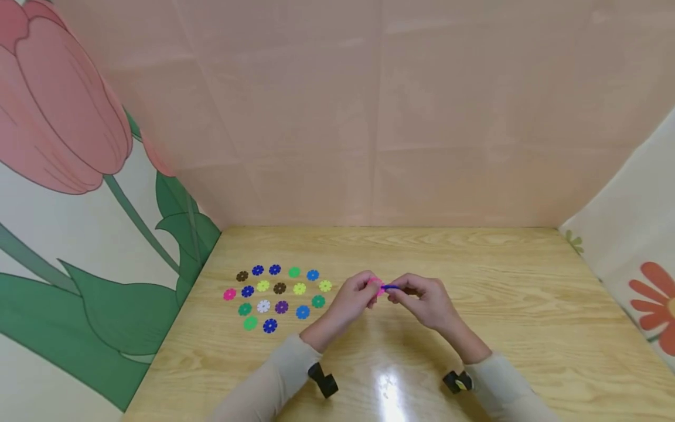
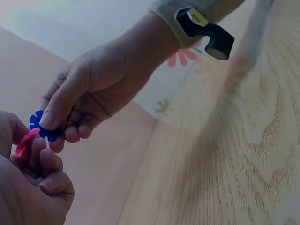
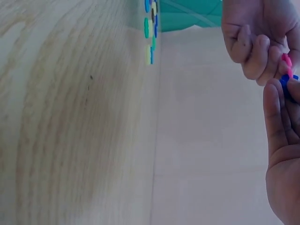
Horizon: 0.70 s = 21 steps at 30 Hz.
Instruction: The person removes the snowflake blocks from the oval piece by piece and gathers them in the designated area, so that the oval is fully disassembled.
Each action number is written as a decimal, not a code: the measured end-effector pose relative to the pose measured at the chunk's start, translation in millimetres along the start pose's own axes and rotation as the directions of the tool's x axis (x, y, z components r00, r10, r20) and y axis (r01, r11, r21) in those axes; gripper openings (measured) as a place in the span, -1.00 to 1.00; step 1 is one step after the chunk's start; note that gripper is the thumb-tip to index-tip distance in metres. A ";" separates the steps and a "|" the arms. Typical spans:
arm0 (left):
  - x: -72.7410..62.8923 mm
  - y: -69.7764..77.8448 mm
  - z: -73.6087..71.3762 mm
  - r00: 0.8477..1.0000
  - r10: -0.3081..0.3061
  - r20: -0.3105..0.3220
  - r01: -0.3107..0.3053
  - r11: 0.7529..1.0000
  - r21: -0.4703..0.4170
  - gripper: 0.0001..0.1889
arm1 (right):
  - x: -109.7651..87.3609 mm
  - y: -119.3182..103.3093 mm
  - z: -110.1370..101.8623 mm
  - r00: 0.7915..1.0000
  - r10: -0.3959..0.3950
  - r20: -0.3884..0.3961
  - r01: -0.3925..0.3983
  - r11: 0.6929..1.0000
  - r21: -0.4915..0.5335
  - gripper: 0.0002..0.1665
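Note:
My left hand (image 1: 354,296) pinches a pink notched plastic disc (image 2: 27,143) between thumb and fingers. A dark blue notched disc (image 2: 38,123) is pinched by my right hand (image 1: 426,299), its thumb lying across the face. The two discs meet edge to edge at an angle above the table, in front of me. In the right wrist view the pink piece sits against the blue disc (image 3: 285,84). Fingers cover much of both discs, so I cannot tell how deep their slots engage.
Several loose notched discs in many colours lie on the wooden table (image 1: 501,328) to the left, among them a white disc (image 1: 263,306), a purple disc (image 1: 282,307) and a pink disc (image 1: 229,294). A pinkish wall covering (image 1: 369,117) stands behind the table.

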<state>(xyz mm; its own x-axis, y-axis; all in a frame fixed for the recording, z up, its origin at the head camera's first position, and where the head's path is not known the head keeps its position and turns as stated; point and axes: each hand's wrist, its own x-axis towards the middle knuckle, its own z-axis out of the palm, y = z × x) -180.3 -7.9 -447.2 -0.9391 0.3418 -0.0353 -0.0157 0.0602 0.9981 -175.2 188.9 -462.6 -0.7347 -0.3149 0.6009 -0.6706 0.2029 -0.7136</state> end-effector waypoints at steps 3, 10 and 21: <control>0.8 -1.1 -4.4 1.000 0.030 -0.001 -0.030 0.999 0.041 -0.74 | 0.4 0.1 -2.5 1.000 -0.025 0.004 0.025 1.000 -0.017 -0.72; -2.5 -5.2 -27.2 0.996 0.079 0.034 -0.085 0.963 0.257 -0.75 | 1.8 1.1 -13.4 1.000 0.013 0.016 -0.012 0.998 -0.069 -0.72; -16.6 -12.7 -71.0 0.998 0.052 -0.017 -0.043 0.930 0.365 -0.76 | 11.9 9.6 -12.0 0.993 0.098 0.073 -0.094 0.994 -0.046 -0.79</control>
<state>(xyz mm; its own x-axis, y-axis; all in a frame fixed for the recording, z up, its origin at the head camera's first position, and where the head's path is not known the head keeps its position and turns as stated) -189.0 -80.9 -455.7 -0.9443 0.3287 0.0178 0.1506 0.3834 0.9112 -191.7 198.3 -457.9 -0.7872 -0.3601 0.5006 -0.6022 0.2741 -0.7498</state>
